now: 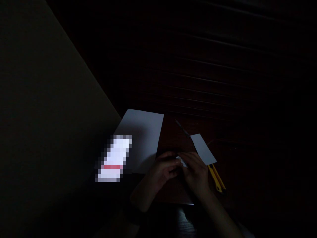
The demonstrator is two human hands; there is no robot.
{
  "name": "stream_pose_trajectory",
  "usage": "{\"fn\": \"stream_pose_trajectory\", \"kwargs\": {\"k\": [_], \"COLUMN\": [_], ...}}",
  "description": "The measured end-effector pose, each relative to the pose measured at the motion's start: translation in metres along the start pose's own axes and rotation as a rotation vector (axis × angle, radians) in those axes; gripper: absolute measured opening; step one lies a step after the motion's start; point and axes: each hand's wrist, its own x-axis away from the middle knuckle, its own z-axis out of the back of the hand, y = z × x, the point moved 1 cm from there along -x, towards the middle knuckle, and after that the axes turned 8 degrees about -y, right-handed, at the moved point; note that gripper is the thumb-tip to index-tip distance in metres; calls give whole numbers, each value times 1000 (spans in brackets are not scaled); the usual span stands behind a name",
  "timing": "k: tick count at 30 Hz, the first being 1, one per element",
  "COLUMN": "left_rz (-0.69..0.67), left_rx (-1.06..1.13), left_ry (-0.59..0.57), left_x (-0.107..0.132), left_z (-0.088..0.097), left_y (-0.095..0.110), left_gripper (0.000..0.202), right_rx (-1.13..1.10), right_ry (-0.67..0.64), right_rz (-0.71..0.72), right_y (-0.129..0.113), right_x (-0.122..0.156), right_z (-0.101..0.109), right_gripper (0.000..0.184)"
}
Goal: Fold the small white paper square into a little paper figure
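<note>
My left hand [164,168] and my right hand [195,168] meet over the dark table, near its front edge. Between their fingers shows a small white piece of paper [182,161], mostly covered by the fingers. Both hands are closed on it, fingers bent. Just beyond my right hand lies a white paper strip [203,148]. A yellow utility knife [217,178] rests to the right of that hand, its upper end under the strip. To the left of my left hand lies a large white sheet of paper [145,129].
A bright, pixelated screen-like rectangle [114,158] stands out at the left, over the sheet's lower left part. A thin pen-like stick [182,128] lies behind the strip. A pale wall [49,99] borders the left side, and dark wooden panelling [210,66] rises behind. The room is very dim.
</note>
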Motion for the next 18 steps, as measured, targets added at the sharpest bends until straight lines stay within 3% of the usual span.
{"fn": "stream_pose_trajectory", "kwargs": {"k": [18], "left_rz": [-37], "left_rx": [-38], "left_ry": [-41], "left_x": [3], "left_z": [-4], "left_y": [6], "left_gripper": [16], "right_rx": [53], "right_ry": [26], "right_rz": [-83], "right_y": [2], "right_x": [4], "right_z": [-7], "right_gripper": [43]}}
